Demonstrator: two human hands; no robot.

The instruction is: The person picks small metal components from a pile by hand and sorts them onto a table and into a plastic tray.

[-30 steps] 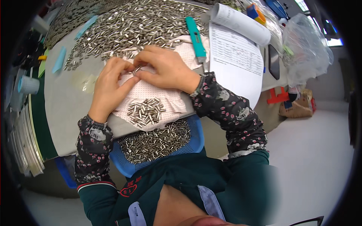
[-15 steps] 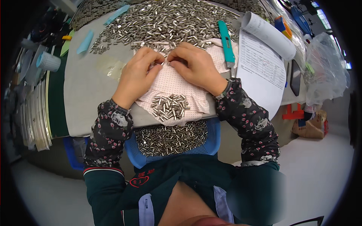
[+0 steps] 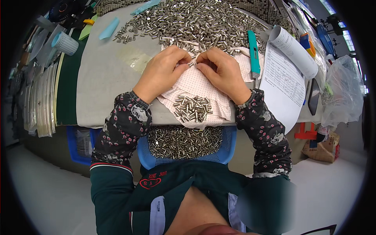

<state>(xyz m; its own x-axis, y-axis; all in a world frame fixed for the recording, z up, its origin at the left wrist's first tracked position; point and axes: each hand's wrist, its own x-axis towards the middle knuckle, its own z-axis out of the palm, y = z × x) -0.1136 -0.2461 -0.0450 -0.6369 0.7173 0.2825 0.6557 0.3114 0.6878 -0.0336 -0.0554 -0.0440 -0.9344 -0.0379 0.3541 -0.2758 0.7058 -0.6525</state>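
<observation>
Over the pink cloth (image 3: 196,83), my left hand (image 3: 166,69) pinches a metal cylinder (image 3: 191,64); whether my right hand (image 3: 224,71) does, I cannot tell.

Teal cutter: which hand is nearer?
Right. The right hand is just left of the teal cutter, not touching it; the left hand is farther off, on the right hand's far side from it.

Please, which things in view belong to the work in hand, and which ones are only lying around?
Apparently in the work:
left hand
right hand
metal pieces
spotted cloth
basket of pieces

Apparently lying about:
teal cutter
printed sheet
plastic bag
cup
</observation>
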